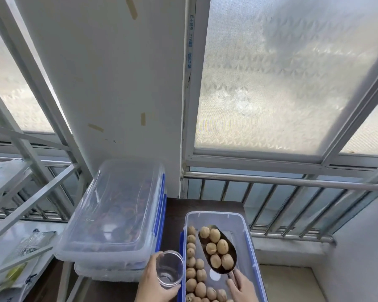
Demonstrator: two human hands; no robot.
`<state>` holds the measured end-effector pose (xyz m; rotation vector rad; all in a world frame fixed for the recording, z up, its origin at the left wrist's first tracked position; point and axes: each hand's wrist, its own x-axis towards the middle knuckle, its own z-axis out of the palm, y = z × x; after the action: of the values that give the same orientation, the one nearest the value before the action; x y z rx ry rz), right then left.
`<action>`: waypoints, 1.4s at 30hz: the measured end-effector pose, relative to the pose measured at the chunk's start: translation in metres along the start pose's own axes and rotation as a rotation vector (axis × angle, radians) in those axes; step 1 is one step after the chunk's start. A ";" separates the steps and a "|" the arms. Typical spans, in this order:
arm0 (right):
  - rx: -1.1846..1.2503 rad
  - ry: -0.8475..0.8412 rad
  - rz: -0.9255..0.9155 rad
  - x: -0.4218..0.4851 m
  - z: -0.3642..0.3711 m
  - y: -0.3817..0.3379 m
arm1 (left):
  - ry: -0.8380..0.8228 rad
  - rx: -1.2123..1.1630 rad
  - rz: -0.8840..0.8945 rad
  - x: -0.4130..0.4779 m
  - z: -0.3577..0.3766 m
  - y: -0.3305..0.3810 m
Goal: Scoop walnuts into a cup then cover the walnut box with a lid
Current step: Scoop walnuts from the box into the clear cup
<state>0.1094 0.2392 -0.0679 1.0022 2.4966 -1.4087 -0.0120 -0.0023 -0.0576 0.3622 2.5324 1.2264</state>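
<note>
While the right hand (241, 287) grips the scoop (218, 249) by its handle, fingers (231, 285) closed around it, the left hand (155, 284) wraps the clear cup (169, 269), held beside the box's left wall and looking empty. The scoop hangs over the open box (248, 240), loaded with about seven walnuts (218, 247); its long axis runs from the handle near the person up and away to the left, so its mouth points at the box's far end, not at the cup. The cup lies to the scoop's left, just across the box wall, its mouth tipped up toward the camera. The pour probably calls for swinging the scoop tip left over the rim, or bringing the cup in under it. More walnuts (194, 271) lie along the box's left side. Farther off on the dark bench (175, 214) stand stacked lidded boxes (116, 210). No loose lid for the walnut box can be made out.
</note>
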 end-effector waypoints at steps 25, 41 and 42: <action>-1.025 -0.134 -0.094 -0.095 -0.072 -0.156 | -0.019 -0.075 0.194 -0.022 -0.008 0.025; -0.702 0.054 0.225 -0.028 0.030 0.016 | -0.007 -0.105 0.156 -0.018 -0.003 0.019; -0.694 -0.009 0.181 -0.028 0.033 0.019 | -0.001 -0.108 0.161 -0.018 -0.003 0.020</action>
<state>0.1353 0.2057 -0.0887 1.0075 2.4992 -0.4233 0.0056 0.0010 -0.0376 0.5495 2.4640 1.4137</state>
